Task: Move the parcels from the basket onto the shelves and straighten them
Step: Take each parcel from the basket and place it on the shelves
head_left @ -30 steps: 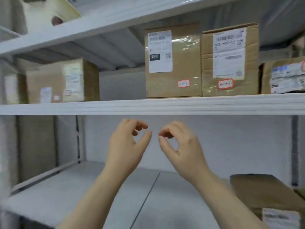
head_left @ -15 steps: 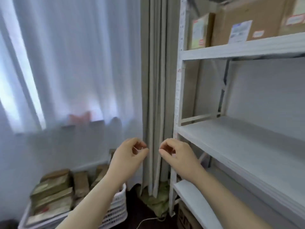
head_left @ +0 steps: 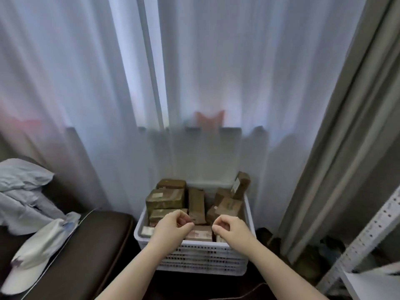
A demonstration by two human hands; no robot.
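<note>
At lower centre, brown cardboard parcels (head_left: 165,199) are seen packed in a white perforated plastic basket (head_left: 201,256), over which the left hand (head_left: 175,224) and right hand (head_left: 231,229) are held, fingers curled, empty.

1 head view (wide-angle), facing down-forward, near basket (head_left: 201,256).

No text can be read; white labels on brown cardboard parcels (head_left: 165,199) in white plastic basket (head_left: 203,259) too blurred.
</note>
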